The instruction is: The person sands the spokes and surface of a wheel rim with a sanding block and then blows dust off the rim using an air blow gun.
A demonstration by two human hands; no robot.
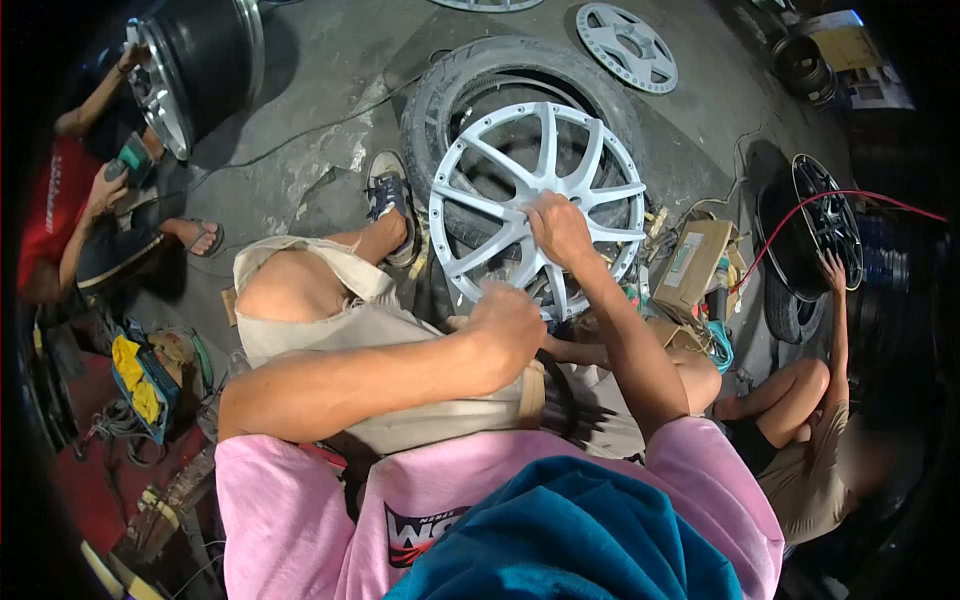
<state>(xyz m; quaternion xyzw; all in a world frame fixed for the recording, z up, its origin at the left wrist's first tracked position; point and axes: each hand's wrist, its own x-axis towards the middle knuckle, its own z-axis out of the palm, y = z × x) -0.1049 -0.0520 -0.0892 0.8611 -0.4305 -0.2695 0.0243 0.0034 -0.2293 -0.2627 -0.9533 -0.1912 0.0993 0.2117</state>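
Observation:
A pale grey multi-spoke alloy wheel face (pixel 548 150) with small holes round its edge rests tilted on a black tire (pixel 425 110) in front of me. My right hand (pixel 560 228) is closed at the hub, its fingers curled against the centre and the root of a spoke. Just above my lap, my left hand (pixel 508 320) is bunched like a fist beside the lower spokes. Motion smears its fingers, and whatever they may hold is hidden.
To the left, a person holds a green power tool (pixel 132 160) by a large wheel (pixel 205 70). Another person at right touches a dark wheel (pixel 828 215). A grey wheel disc (pixel 628 48), a cardboard box (pixel 692 265), cables and a red hose (pixel 800 208) lie around.

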